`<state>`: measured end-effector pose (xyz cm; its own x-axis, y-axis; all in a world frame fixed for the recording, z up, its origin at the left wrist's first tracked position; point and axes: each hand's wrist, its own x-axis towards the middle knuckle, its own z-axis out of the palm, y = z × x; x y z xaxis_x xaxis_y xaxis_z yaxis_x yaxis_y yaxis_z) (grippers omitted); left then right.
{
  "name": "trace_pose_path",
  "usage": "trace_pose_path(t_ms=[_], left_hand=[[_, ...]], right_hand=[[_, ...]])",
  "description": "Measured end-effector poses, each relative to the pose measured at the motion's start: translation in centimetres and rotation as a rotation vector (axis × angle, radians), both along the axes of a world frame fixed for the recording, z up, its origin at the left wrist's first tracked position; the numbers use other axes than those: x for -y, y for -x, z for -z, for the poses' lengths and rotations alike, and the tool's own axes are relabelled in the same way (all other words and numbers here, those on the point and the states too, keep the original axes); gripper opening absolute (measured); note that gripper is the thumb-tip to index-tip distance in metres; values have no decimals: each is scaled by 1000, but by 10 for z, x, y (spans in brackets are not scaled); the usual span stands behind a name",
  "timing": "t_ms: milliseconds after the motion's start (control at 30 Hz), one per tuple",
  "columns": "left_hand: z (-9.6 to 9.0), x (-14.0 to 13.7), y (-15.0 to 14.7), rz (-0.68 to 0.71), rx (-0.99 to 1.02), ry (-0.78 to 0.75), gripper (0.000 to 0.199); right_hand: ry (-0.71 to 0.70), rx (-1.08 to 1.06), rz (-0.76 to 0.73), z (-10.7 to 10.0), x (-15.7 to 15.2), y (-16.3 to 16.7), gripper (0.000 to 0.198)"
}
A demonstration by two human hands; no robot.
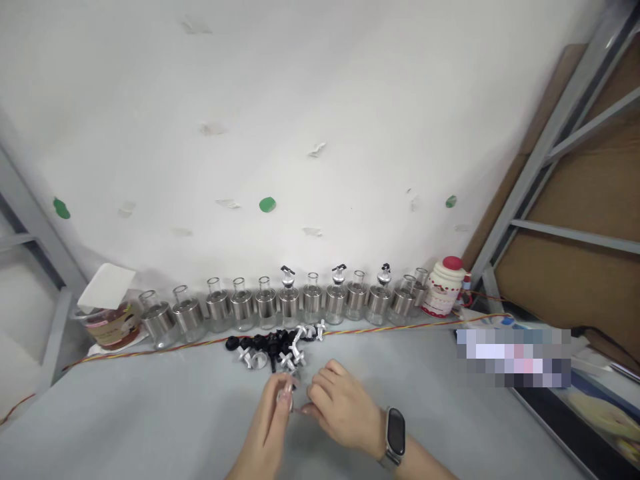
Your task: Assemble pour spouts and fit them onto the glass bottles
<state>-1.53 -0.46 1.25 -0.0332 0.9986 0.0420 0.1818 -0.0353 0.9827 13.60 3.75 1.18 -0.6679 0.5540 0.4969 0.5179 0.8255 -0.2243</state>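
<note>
Three glass bottles (289, 305) wear pourer tops (339, 274); nine stand open. Near loose pourer parts (273, 345) on the surface (150, 413), the left hand (273, 408) pinches a small fitting (285, 398); the right hand (345, 408) curls, grip unclear.

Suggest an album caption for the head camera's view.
Left hand pinching a small part beside the right hand, with black and silver pieces and a row of glass bottles behind.

Bare right hand (345, 407) with a snug wristband (394, 437) of dark, rounded oblong screen (397, 431) and greyish strap (389, 460).
</note>
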Motion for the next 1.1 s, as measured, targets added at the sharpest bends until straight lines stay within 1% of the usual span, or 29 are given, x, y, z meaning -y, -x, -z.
trace_pose_path(t_ms=[33,67,133,200,333,433,667,733,800,900,967,1033,1100], left_hand=[[1,-2,1,-46,3,-5,34],[1,-3,1,-75,2,-15,37],[1,-4,1,-85,-17,-32,39],[1,-5,1,-76,-42,-43,38],[2,-4,-1,-83,-59,-53,37],[4,-4,-2,-97,-74,-53,38],[13,-8,-1,-81,-47,-71,46],[17,-12,0,-91,-9,-40,47],[22,-18,2,-89,54,36,50],[30,-29,4,-54,233,173,52],[33,-32,4,-37,327,210,54],[32,-32,2,-40,371,215,54],[30,-29,0,-41,390,223,53]], right_hand=[[-118,105,-6,-1,-2,-1,18],[-189,181,4,-3,-2,-2,15],[-242,273,33,-4,-2,-1,12],[-251,321,18,-5,0,0,10],[-240,354,-9,-4,2,1,10],[-234,366,-2,-3,1,0,5],[-240,351,3,0,-1,-1,11],[-235,336,13,2,-1,-1,14],[-228,329,14,5,-2,0,14],[-218,329,10,10,-3,0,12],[-202,334,7,11,-4,0,12],[-156,322,7,8,-4,-2,12],[-33,233,32,0,-4,-5,10]])
